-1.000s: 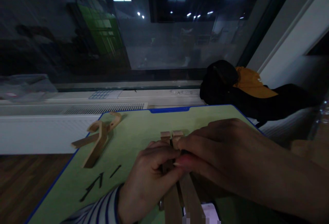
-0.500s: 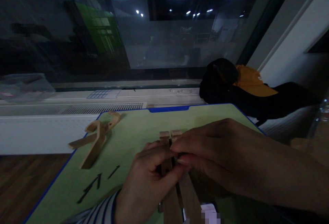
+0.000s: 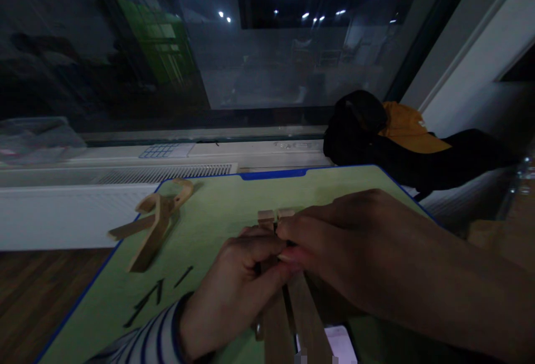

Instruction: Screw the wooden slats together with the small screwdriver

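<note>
Two long wooden bars lie side by side in front of me, a left bar (image 3: 276, 330) and a right bar (image 3: 307, 314), with a narrow dark gap between them. My left hand (image 3: 236, 289) is closed around the left bar, its thumb across the top. Over the gap, my right hand (image 3: 355, 247) is closed in a pinch beside the left fingertips. Whatever the pinch holds is hidden by the fingers. Several dark, thin screw-like pieces (image 3: 144, 301) lie on the green tabletop (image 3: 225, 208) to the left.
Curved wooden parts (image 3: 156, 224) rest at the table's left edge. Beneath the right bar, a device with a bright screen (image 3: 341, 339) shows partly. Beyond the table are a radiator (image 3: 75, 216), a windowsill (image 3: 251, 158) and a dark bag with an orange cap (image 3: 407, 127).
My right fingertips have shifted slightly left over the gap, closer to the left thumb. The dark bit seen between them is now covered. The view has tilted slightly.
</note>
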A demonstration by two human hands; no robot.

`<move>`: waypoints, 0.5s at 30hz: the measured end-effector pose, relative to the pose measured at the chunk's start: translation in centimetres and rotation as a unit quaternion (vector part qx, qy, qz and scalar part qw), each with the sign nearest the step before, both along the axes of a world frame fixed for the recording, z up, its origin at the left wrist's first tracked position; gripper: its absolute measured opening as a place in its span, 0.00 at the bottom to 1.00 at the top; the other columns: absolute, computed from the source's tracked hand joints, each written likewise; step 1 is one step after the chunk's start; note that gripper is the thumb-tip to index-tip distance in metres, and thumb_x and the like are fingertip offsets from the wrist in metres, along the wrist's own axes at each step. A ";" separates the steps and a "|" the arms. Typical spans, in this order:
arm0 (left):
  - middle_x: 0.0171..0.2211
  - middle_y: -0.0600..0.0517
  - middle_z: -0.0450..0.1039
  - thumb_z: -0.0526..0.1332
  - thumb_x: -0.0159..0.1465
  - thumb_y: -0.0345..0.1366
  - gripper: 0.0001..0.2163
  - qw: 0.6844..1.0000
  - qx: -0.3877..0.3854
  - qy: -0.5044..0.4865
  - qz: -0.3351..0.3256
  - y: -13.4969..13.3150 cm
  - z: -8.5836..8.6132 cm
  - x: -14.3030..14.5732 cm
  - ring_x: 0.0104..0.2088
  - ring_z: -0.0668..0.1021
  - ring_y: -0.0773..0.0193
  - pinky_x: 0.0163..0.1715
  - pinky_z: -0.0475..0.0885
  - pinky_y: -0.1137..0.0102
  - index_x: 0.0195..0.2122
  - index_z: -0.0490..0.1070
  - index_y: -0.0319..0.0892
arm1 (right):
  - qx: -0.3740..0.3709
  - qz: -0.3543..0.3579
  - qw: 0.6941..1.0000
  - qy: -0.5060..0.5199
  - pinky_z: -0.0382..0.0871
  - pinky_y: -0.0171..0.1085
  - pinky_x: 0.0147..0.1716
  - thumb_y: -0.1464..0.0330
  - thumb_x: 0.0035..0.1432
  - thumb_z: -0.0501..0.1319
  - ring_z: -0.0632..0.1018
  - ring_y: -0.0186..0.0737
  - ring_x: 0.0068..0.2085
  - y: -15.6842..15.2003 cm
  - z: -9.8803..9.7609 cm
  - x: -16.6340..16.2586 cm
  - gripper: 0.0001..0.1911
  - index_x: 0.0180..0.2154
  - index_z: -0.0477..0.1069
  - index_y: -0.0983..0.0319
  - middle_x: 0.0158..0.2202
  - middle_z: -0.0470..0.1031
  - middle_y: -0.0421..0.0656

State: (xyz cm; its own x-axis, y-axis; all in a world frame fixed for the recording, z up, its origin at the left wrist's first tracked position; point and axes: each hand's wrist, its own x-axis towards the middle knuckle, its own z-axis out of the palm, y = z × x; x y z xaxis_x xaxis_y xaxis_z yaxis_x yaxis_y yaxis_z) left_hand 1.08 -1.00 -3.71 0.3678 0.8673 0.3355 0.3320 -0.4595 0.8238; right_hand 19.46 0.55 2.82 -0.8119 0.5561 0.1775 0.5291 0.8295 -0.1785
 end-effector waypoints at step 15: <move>0.21 0.56 0.72 0.65 0.54 0.27 0.09 0.993 0.059 0.024 0.103 -0.7 -0.9 1.1 0.25 0.73 0.65 0.28 0.66 0.71 0.19 0.69 0.41 | 0.006 -0.027 0.999 -0.018 0.61 0.38 0.28 0.67 0.61 0.56 0.75 0.38 0.31 -0.1 0.4 -0.3 0.07 0.42 0.67 0.58 0.34 0.75 0.38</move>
State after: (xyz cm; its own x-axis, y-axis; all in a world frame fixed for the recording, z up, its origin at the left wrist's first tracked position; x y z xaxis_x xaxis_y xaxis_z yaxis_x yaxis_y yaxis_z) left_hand 2.17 -1.66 -4.64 0.2039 0.8815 0.4259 0.4665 -0.4700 0.7493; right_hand 19.16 0.48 3.20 -0.7863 0.5982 0.1546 0.5799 0.8009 -0.1492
